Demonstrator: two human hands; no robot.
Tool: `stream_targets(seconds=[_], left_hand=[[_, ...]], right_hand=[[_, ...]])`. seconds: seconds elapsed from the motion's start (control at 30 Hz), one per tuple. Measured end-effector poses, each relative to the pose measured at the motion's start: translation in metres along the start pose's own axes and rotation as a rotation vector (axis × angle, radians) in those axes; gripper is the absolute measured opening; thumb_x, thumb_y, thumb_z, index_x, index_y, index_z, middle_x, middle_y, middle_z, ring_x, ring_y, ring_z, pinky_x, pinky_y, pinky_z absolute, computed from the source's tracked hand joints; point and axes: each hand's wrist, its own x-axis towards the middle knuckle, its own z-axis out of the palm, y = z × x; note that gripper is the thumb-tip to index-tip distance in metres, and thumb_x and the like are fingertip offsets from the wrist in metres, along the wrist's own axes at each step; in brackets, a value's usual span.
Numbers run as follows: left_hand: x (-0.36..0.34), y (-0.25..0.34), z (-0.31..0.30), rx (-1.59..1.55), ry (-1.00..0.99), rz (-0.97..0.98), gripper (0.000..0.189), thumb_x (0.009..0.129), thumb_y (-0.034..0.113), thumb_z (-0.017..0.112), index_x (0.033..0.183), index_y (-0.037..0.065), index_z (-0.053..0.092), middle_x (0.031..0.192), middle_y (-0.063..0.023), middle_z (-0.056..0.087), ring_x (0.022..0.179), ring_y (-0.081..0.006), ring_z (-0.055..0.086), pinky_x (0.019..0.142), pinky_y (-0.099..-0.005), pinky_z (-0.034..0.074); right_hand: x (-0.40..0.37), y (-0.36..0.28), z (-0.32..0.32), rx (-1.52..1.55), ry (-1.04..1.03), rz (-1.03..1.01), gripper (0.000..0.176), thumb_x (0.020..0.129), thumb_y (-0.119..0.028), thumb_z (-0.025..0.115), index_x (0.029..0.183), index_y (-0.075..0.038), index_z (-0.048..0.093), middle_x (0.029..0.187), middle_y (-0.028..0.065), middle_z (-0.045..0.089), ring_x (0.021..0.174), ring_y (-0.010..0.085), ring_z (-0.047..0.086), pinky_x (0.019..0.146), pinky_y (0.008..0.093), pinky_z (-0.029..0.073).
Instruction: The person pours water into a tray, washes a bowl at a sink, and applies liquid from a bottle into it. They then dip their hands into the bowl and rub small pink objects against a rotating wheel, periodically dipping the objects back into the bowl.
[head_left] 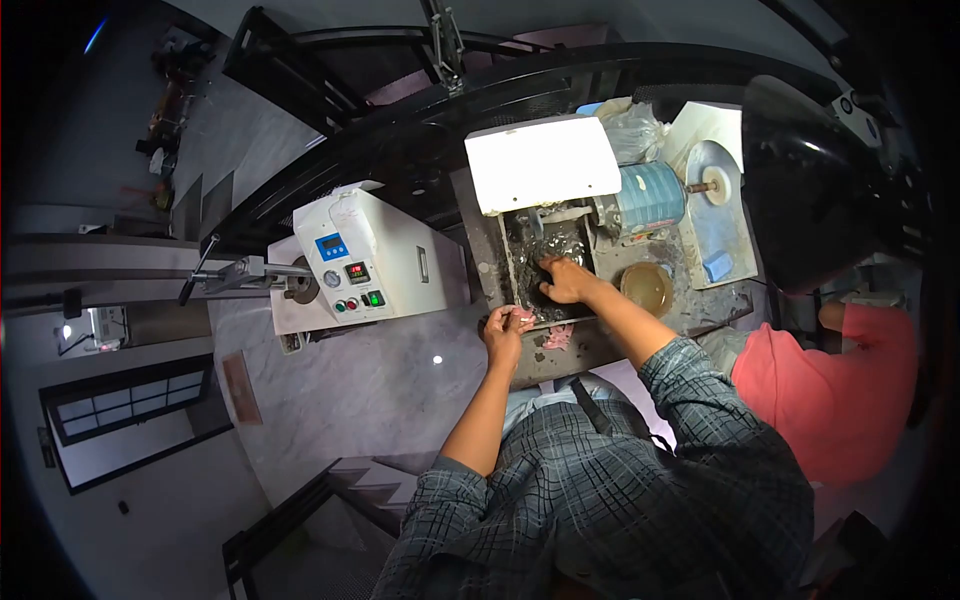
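Observation:
My right hand (566,281) reaches into the wet, dark tray (520,262) of a grinding machine, fingers down among shiny debris; what it holds is hidden. My left hand (506,330) rests at the tray's front edge, closed on a small pinkish piece (521,317). Another pink scrap (558,336) lies on the bench just right of that hand. A bright white lamp cover (541,162) hangs over the tray.
A white control box (372,262) with display and buttons stands to the left. On the right are a blue ribbed motor (649,196), a polishing disc (717,180) and a bowl of brown liquid (646,287). A person in a red shirt (835,385) sits at right.

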Motion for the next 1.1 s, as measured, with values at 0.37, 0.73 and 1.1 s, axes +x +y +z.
stream_targets(seconds=[0.37, 0.73, 1.1], left_hand=[[0.001, 0.003, 0.000, 0.004, 0.003, -0.022, 0.015, 0.095, 0.010, 0.051, 0.102, -0.003, 0.052, 0.092, -0.0161, 0.062, 0.082, -0.0259, 0.067, 0.071, -0.0312, 0.057], [-0.002, 0.004, 0.000, 0.007, 0.005, -0.038, 0.014, 0.094, 0.008, 0.051, 0.102, -0.003, 0.052, 0.093, -0.0144, 0.062, 0.084, -0.0253, 0.066, 0.074, -0.0316, 0.056], [-0.008, 0.007, 0.001, 0.079, -0.020, -0.024, 0.015, 0.094, 0.009, 0.051, 0.102, -0.004, 0.052, 0.094, -0.0133, 0.061, 0.085, -0.0244, 0.066, 0.074, -0.0316, 0.056]], right_hand=[[-0.010, 0.008, 0.035, -0.136, -0.086, -0.264, 0.040, 0.081, -0.026, 0.048, 0.112, -0.002, 0.058, 0.107, 0.0244, 0.061, 0.101, 0.0386, 0.058, 0.092, 0.0422, 0.046], [0.064, 0.032, -0.021, -0.367, 0.300, -0.029, 0.039, 0.081, -0.031, 0.052, 0.109, -0.005, 0.059, 0.112, 0.0215, 0.059, 0.105, 0.0385, 0.054, 0.094, 0.0435, 0.042], [0.111, 0.043, -0.011, -0.430, 0.431, 0.007, 0.054, 0.086, -0.036, 0.039, 0.129, -0.004, 0.046, 0.138, 0.0186, 0.041, 0.130, 0.0343, 0.034, 0.109, 0.0477, 0.022]])
